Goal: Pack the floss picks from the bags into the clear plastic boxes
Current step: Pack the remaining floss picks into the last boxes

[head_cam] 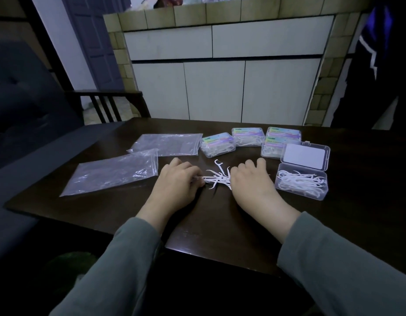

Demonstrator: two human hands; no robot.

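Floss picks lie between two hands, beside two bags, five boxes.

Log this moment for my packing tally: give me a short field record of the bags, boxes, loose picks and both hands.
bags: two clear plastic bags, flat on the table, look emptied
closed boxes: four labelled boxes with picks inside, at the far side
open box: clear box, lid up, partly filled with picks
loose picks: small pile between the hands
left hand: pinches several picks at the pile's left end
right hand: curled over the pile's right end; grip hidden
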